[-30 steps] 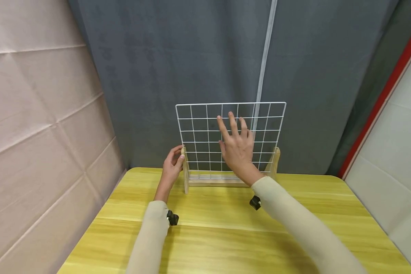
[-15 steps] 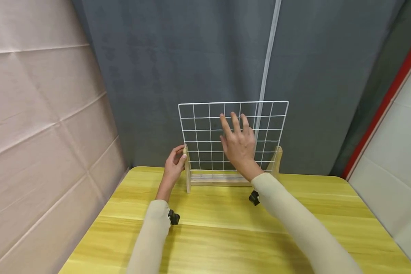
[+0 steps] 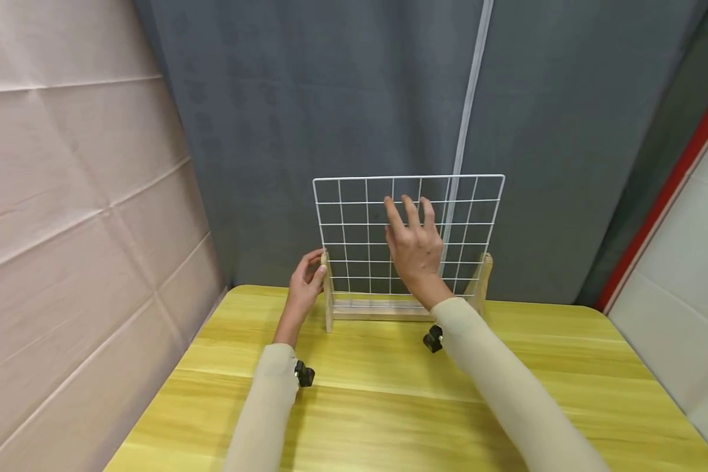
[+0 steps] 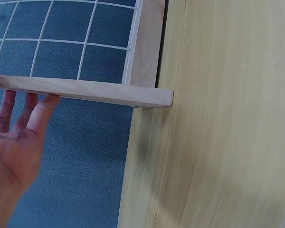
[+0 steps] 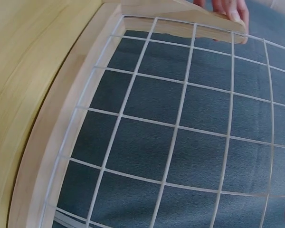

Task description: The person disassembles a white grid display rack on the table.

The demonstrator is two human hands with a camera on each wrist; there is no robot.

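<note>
A white wire grid panel [image 3: 354,224] stands upright in a pale wooden stand [image 3: 377,313] at the far edge of the yellow table [image 3: 389,393]. My left hand [image 3: 308,278] rests against the stand's left upright [image 3: 328,295]. In the left wrist view, my left hand [image 4: 19,137] has its straight fingers lying along that upright [image 4: 95,91]. My right hand [image 3: 415,246] lies flat on the front of the grid near its middle, fingers pointing up. The right wrist view shows the grid [image 5: 175,126], the wooden base [image 5: 52,142] and the left hand's fingertips [image 5: 230,8].
A dark grey curtain [image 3: 330,98] hangs right behind the stand, with a beige padded wall [image 3: 65,196] on the left and a white wall with a red strip on the right. Small black camera mounts [image 3: 304,375] sit on both sleeves.
The right hand's fingers have drawn closer together and sit slightly lower on the grid. The left hand stays at the upright. The view has shifted a little.
</note>
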